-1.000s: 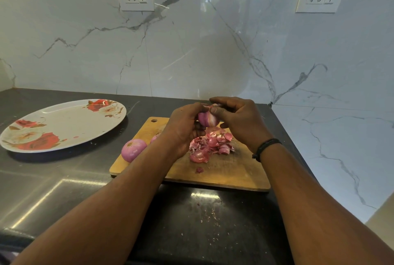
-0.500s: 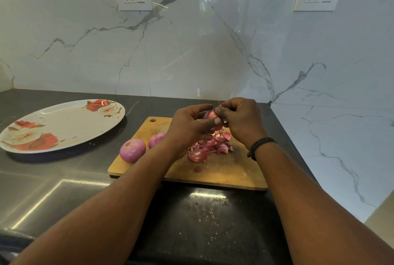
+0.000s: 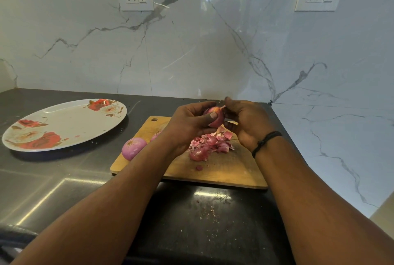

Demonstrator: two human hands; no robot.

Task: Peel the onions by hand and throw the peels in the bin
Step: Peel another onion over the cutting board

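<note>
Fingers of the left hand curl round an onion at frame centre, above the cutting board. Right hand pinches a strip of skin at its top. Peels lie heaped below; another onion sits at the board's left edge.

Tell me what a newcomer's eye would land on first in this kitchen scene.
First, the two hands above the wooden cutting board: the left hand grips a pink onion while the right hand pinches a strip of its skin. Below them, a heap of pink peels lies on the board, with another onion at its left edge. Further left, a flowered plate rests on the dark counter.
</note>
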